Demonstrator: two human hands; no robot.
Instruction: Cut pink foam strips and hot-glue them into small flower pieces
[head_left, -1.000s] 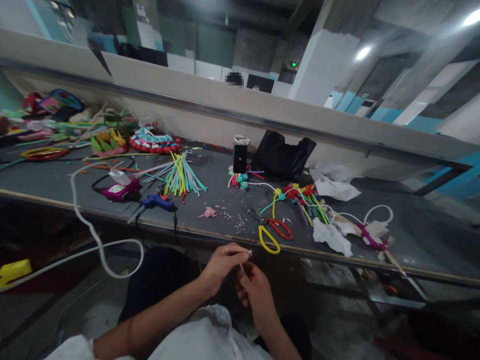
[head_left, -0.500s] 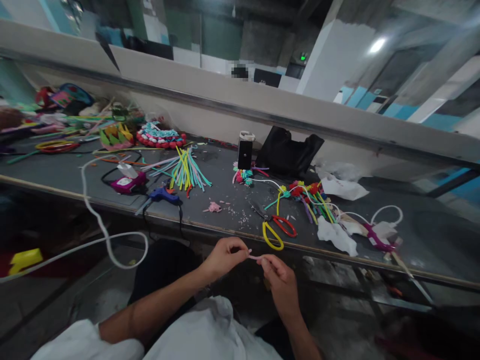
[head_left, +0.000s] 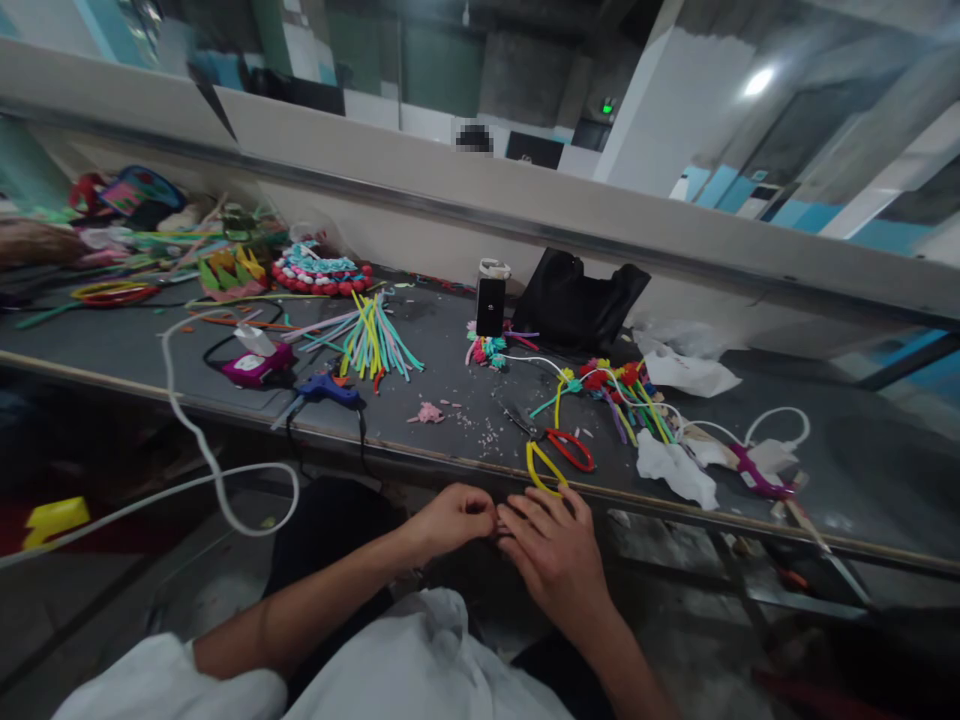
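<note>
In front of the table edge, my left hand (head_left: 456, 520) has thumb and forefinger pinched on a short pink pipe cleaner piece (head_left: 500, 526), which is mostly hidden between the hands. My right hand (head_left: 553, 545) is back-up with its fingers stretched and spread, their tips against the left fingertips. Just beyond it lie scissors (head_left: 574, 452) with one red and one yellow handle loop, blades partly open. Past my left hand sits a small pink fuzzy clump (head_left: 427, 412). Tiny pale trimmings (head_left: 484, 435) are scattered beside the scissors.
Green, yellow and lilac pipe cleaners (head_left: 379, 340) lie in a bundle. A blue glue gun (head_left: 330, 390) and purple device (head_left: 259, 366) are to the left. A phone (head_left: 490, 307) stands upright by a black bag (head_left: 577, 300). A white cable (head_left: 217, 470) hangs over the edge.
My right hand has unfolded from a pinch on the pink piece to spread fingers and moved up against my left hand. The pink piece is now mostly covered.
</note>
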